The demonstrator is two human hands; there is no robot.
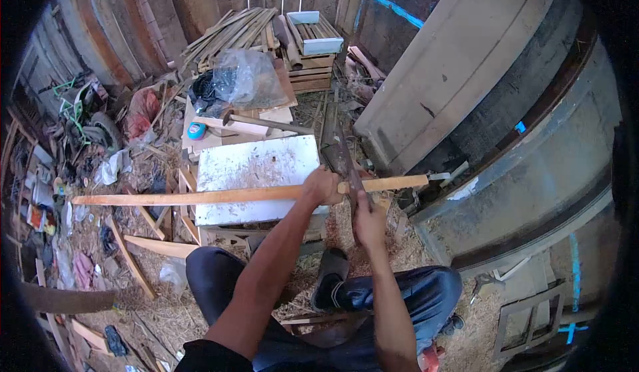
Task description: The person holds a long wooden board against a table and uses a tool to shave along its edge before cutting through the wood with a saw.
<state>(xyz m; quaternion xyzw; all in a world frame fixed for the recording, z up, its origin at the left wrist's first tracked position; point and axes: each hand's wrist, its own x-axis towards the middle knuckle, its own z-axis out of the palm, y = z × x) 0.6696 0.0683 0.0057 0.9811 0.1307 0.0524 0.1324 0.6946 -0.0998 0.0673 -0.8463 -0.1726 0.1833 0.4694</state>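
A long wooden strip (253, 195) lies across a worn white board top (259, 155), its right end jutting past the edge. My left hand (322, 185) is closed around the strip near the board's right edge, pressing it down. In my right hand (369, 222) is a dark, rusty-looking handsaw (346, 159), its blade set crosswise at the strip just right of my left hand. My right fingers are wrapped at the saw's near end; its handle is mostly hidden. My bent knees flank the low bench.
Behind the board are a hammer (273, 124), a turquoise tape measure (196, 131) and a plastic bag (246, 79). Stacked wooden slats (233, 35) stand farther back. Large panels (459, 52) lean at right. Scrap wood (130, 255) and litter cover the left floor.
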